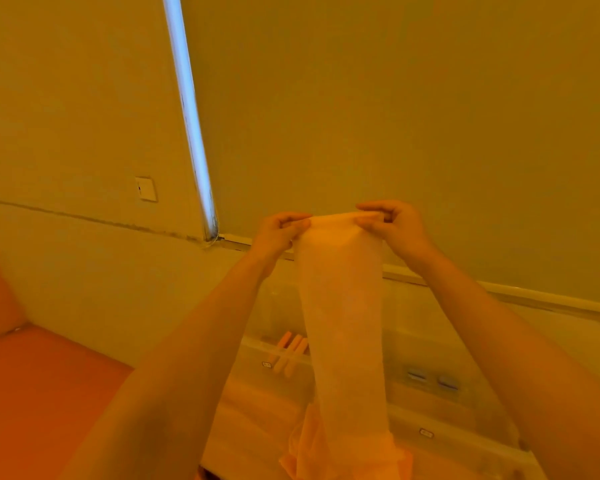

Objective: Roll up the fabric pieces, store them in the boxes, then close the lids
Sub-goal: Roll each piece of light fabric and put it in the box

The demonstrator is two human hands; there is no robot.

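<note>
Two hands hold one sheer fabric piece (343, 306) up at chest height in front of the wall (395, 116). Our left hand (279, 233) pinches the top edge at its left corner; our right hand (394, 225) pinches the right corner. The fabric hangs straight down, its lower end bunched over the clear boxes (440, 386). In the far box we note three rolled pieces (291, 348) side by side.

The sheer fabric (343, 323) hides the boxes (430, 362) behind — its lower end leaves the frame.
</note>
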